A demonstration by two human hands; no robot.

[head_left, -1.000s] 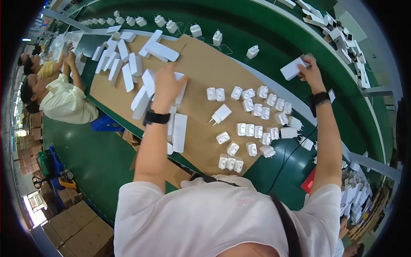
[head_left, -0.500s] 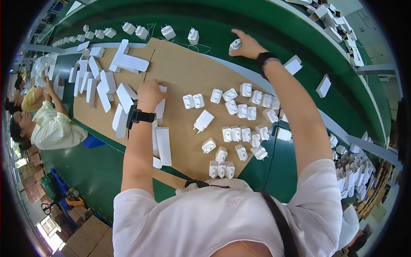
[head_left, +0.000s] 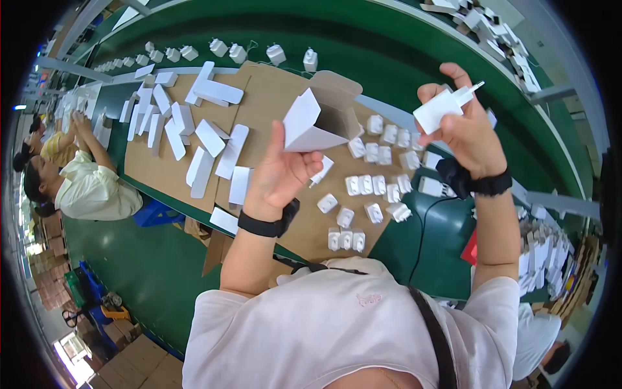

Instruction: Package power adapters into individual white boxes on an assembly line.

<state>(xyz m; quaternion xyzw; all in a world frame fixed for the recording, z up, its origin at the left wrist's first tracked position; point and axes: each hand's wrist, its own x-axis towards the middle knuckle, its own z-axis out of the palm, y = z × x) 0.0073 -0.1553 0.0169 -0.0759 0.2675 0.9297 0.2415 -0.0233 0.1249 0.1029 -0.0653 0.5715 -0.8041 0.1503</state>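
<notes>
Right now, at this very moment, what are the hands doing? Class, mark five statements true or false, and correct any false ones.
1. The left hand holds an open box. True.
2. The right hand is empty. False: it holds a white charger with its pins showing.
3. The held charger is inside the open box. False: it is held apart from it, to the right.
4. Loose chargers lie on brown cardboard. True.
5. Both wrists are bare. False: each wears a black band.

Head-worn fisheye view, downward from close above the worktable (head_left: 447, 240).
</notes>
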